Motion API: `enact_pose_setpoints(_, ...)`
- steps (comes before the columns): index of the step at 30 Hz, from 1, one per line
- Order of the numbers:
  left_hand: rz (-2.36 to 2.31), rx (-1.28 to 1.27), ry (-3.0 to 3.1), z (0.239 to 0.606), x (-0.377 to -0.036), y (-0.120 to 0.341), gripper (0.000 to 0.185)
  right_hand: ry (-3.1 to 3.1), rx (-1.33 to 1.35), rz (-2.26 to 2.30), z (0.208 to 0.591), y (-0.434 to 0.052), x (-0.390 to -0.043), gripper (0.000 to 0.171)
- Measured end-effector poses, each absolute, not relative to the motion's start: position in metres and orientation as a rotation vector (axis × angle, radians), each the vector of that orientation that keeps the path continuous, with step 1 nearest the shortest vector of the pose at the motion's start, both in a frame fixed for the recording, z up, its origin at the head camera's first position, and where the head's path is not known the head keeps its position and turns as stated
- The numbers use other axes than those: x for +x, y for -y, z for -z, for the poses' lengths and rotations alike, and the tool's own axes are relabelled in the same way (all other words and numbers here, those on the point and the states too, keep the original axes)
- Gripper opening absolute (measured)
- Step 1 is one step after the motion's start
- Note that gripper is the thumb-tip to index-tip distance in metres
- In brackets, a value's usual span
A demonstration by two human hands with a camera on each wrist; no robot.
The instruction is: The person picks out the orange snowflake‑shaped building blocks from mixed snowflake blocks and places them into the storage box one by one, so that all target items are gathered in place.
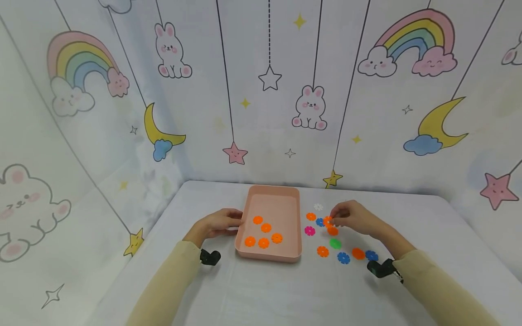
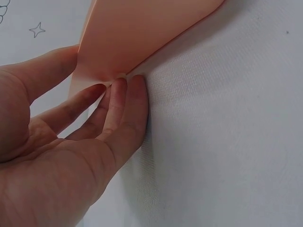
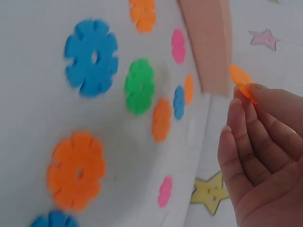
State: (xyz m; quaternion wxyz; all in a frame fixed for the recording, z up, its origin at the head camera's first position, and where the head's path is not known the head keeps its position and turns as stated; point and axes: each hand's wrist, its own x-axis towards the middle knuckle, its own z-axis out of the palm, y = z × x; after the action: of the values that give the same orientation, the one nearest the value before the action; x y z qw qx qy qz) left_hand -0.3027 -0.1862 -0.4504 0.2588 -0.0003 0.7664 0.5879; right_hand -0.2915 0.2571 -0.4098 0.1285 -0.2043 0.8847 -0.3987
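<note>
The right hand (image 1: 354, 218) pinches an orange snowflake disc (image 3: 241, 80) between thumb and fingertips, lifted just above the table (image 1: 261, 290), right of the pink tray (image 1: 271, 253). In the right wrist view the disc sits edge-on at the fingertips, near the tray's wall.

Over on the other side, the left hand (image 1: 218, 223) is against the tray's left wall; the left wrist view shows straight, relaxed fingers (image 2: 124, 101) touching the bottom edge of the wall, the thumb on its outer face, nothing gripped.

Inside the tray lie five orange discs (image 1: 265, 234), flat on the floor.

Scattered on the white cloth to the right: a white disc (image 1: 318, 207), a pink disc (image 1: 310, 231), a green disc (image 1: 335, 243), blue discs (image 1: 343, 258) and more orange ones, all near the right hand.
</note>
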Motion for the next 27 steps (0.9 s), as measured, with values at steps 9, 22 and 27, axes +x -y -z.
enact_pose_setpoints(9, -1.582, -0.012, -2.081, 0.449, -0.302, 0.186, 0.053, -2.567, -0.686, 1.183, 0.408, -0.216, -0.298, 0.016)
enact_pose_setpoints(22, -1.594, -0.016, -2.074, 0.449, -0.302, 0.186, 0.052, -2.560, -0.827, 1.143, 0.417, -0.147, -0.320, 0.004)
enact_pose_setpoints(27, -1.603, -0.011, -2.078, 0.449, -0.300, 0.186, 0.053, -2.618, -0.851, 1.052, 0.427, -0.128, -0.332, 0.004)
